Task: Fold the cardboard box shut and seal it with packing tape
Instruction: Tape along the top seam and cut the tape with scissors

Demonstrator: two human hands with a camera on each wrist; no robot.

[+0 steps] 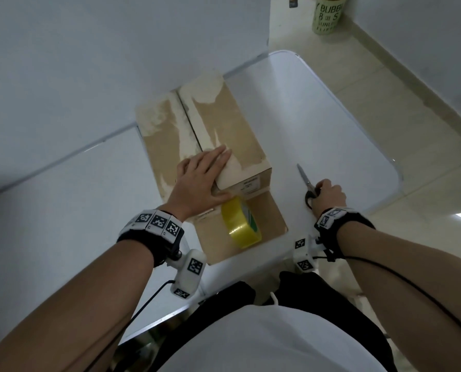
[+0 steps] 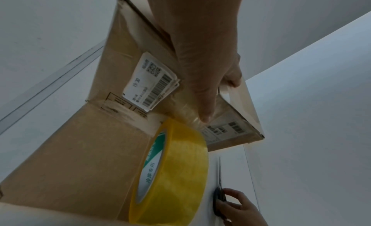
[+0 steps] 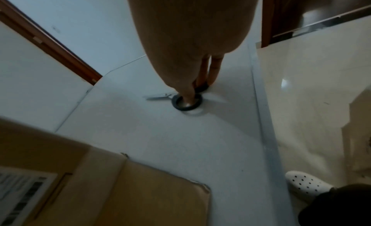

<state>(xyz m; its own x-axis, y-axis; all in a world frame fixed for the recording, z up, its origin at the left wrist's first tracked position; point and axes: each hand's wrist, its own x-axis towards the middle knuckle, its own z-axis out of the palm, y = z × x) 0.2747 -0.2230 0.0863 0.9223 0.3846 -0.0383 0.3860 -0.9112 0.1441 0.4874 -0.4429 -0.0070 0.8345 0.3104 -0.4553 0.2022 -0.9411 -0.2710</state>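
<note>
Your flat left hand (image 1: 200, 178) pins the tape strip on the closed box (image 1: 232, 124); your right hand (image 1: 328, 196) fingers the scissors (image 1: 308, 183) near the table's right edge, cutting remains.

White table (image 1: 331, 124), pale walls (image 1: 89, 49), glossy floor (image 1: 411, 108)

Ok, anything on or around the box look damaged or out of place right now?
Yes: the cardboard box has pale patches on its top flaps where the brown surface layer looks torn away. The near end flap lies open flat on the table, with the yellow tape roll standing on it.
</note>
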